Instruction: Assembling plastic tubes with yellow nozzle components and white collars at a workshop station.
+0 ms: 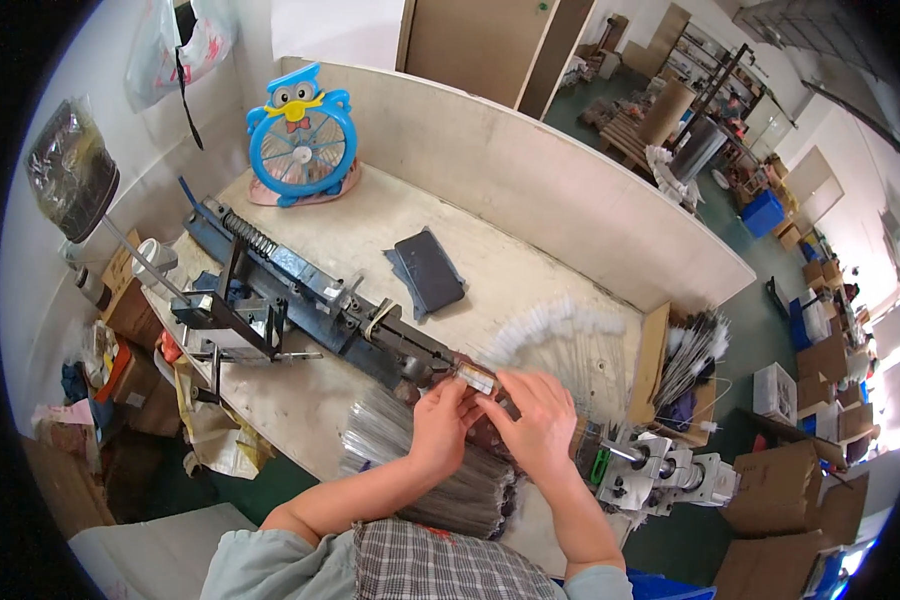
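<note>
My left hand (440, 425) is closed, its fingertips pinched together at the front end of a long dark metal machine (345, 310). Beside it my right hand (537, 415) is closed too, thumb and fingers meeting close to the left fingertips. Whatever the fingers hold is too small or hidden to make out. A small pale metal piece (477, 378) on the machine shows just beyond the fingertips. Below my hands lies a thick bundle of thin wire-like rods (390, 440). Thin rods with white fluffy ends (560, 335) are spread on the table past my right hand.
A silver clamp-like mechanism (660, 470) stands at the right table end. Behind it is a cardboard box (653, 360) of rods. A black flat case (430, 272) and a blue character-shaped fan (303, 140) sit farther back, before a low partition (500, 170). A lever frame (225, 315) stands left.
</note>
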Available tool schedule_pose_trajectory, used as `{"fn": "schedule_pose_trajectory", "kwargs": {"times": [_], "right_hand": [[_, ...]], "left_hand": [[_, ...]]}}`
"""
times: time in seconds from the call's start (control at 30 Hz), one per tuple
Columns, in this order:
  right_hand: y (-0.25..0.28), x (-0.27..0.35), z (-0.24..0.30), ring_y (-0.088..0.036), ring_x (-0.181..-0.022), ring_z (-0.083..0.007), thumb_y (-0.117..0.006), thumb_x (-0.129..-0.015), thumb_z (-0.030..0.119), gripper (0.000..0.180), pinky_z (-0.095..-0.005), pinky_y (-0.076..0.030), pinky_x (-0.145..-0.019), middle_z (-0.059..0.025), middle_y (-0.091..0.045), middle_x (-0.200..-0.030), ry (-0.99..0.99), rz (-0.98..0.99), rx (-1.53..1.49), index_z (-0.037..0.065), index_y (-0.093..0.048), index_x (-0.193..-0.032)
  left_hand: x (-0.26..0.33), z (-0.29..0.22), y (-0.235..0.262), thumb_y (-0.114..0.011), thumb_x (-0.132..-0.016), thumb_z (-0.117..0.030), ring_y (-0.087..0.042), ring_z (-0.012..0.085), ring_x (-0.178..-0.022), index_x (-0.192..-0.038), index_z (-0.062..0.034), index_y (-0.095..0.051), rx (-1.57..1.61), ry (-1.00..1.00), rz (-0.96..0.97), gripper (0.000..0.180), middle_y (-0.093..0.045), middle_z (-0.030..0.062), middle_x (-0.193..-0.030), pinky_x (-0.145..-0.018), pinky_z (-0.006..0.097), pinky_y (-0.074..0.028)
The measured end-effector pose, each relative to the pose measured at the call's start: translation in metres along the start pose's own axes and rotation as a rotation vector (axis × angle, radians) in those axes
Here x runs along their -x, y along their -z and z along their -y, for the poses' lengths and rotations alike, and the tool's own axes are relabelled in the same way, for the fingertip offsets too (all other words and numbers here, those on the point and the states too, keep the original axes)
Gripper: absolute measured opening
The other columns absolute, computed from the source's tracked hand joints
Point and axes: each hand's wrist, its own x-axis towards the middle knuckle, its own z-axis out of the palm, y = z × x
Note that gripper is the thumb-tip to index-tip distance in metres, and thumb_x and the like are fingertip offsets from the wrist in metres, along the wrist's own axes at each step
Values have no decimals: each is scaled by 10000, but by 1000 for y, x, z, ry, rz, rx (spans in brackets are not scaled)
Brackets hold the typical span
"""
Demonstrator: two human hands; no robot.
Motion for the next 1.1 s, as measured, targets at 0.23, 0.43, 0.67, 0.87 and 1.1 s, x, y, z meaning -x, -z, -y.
{"fn": "schedule_pose_trajectory", "kwargs": {"times": [0.23,0.43,0.67,0.87,1.1], "right_hand": [[11,14,-4,-558,-803,-232,-716,-684,123,140,-367,-421,-701,-28,-592,-746,-14,96,76,91,-673,-813],[29,12,-13,-565,-836,-234,-704,-700,107,118,-360,-436,-731,-45,-630,-801,-57,99,-6,77,-666,-808],[36,78,-34,-625,-677,-263,-630,-781,153,88,-413,-491,-598,-62,-632,-739,-257,197,-102,103,-651,-850],[35,117,-46,-639,-761,-273,-596,-821,221,148,-403,-504,-644,-54,-656,-827,-360,604,-115,117,-675,-889],[41,109,-47,-619,-811,-288,-563,-842,190,144,-405,-494,-680,-64,-616,-873,-336,736,-81,109,-656,-916]], "left_hand": [[9,-10,1,-393,-968,-317,-601,217,-932,-1030,7,-521,3,29,7,354,-605,121,-1005,-867,340,-465],[8,-13,-8,-350,-951,-505,-540,255,-1045,-1094,-34,-465,-151,48,66,505,-548,120,-1081,-933,391,-417],[28,-28,16,-492,-939,-312,-472,291,-1204,-1340,-5,-331,-422,107,42,531,-467,166,-1312,-994,373,-391],[10,-115,157,-626,-856,-328,-583,123,-747,-1084,-52,-580,-166,-306,-390,361,-627,49,-912,-615,252,-459],[29,-266,331,-730,-762,-433,-585,111,-676,-1026,-85,-600,-208,-659,-913,456,-615,16,-809,-518,209,-431]]}}
